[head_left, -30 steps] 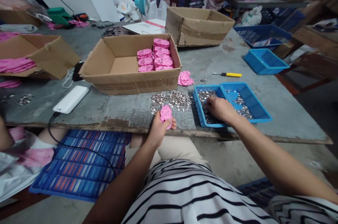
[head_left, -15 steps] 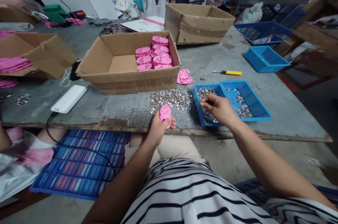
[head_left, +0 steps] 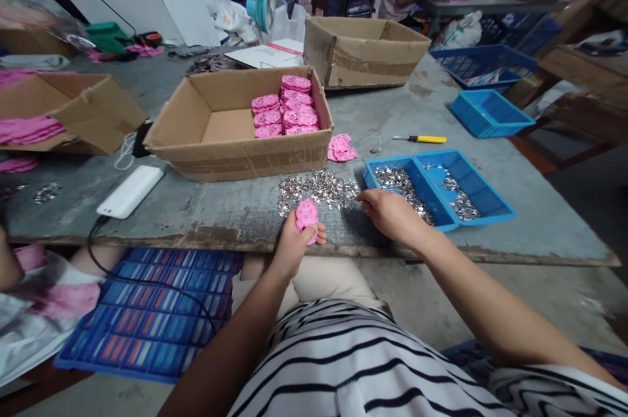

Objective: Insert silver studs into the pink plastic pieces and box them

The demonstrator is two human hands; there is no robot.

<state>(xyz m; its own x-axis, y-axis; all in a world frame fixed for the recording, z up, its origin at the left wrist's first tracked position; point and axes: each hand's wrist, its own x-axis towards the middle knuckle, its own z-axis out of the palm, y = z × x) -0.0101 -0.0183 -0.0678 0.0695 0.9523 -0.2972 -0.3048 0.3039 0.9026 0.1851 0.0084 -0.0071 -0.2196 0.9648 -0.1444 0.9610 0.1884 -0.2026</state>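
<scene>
My left hand (head_left: pixel 290 245) grips a flat pink animal-shaped piece (head_left: pixel 307 215) with a face on it, held upright at the table's front edge. My right hand (head_left: pixel 392 213) is pinched closed at the right end of a pile of small shiny metal pieces (head_left: pixel 318 188). Whatever its fingertips hold is too small to make out. Just behind that hand are two blue bins side by side, the left bin (head_left: pixel 436 204) and the right bin (head_left: pixel 490 198), both with more metal pieces inside. Another stack of pink pieces (head_left: pixel 342 148) lies beyond the pile.
An open cardboard box (head_left: pixel 235 162) holds stacked pink pieces; another box (head_left: pixel 377 50) stands behind it. A yellow-handled tool (head_left: pixel 426 139) and a smaller blue bin (head_left: pixel 490 112) lie to the right. On the left sits a white power bank (head_left: pixel 130 191) with a black cable.
My right hand has moved left, out of the left blue bin to the end of the metal pile. That bin has shifted slightly right. My left hand keeps its grip on the pink piece.
</scene>
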